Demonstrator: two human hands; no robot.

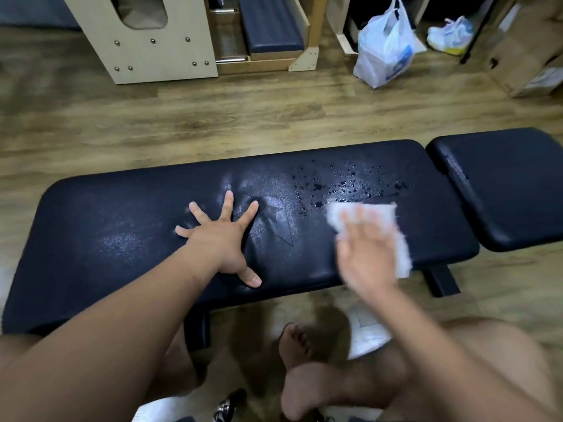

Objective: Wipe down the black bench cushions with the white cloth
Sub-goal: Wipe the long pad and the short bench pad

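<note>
The long black bench cushion (pixel 122 226) lies across the middle of the view, with spray droplets (pixel 344 181) on its right part. A shorter black cushion (pixel 511 190) adjoins it on the right. My left hand (pixel 222 239) rests flat on the long cushion with the fingers spread wide. My right hand (pixel 365 254), blurred by motion, presses the white cloth (pixel 393 226) flat against the cushion's right part with straight fingers, just below the droplets.
The bench stands on a wooden floor (pixel 213 117). Behind it are a pale wooden piece of equipment (pixel 146 47), a white plastic bag (pixel 384 53) and a cardboard box (pixel 524 50). My bare legs and foot (pixel 295 339) are in front of the bench.
</note>
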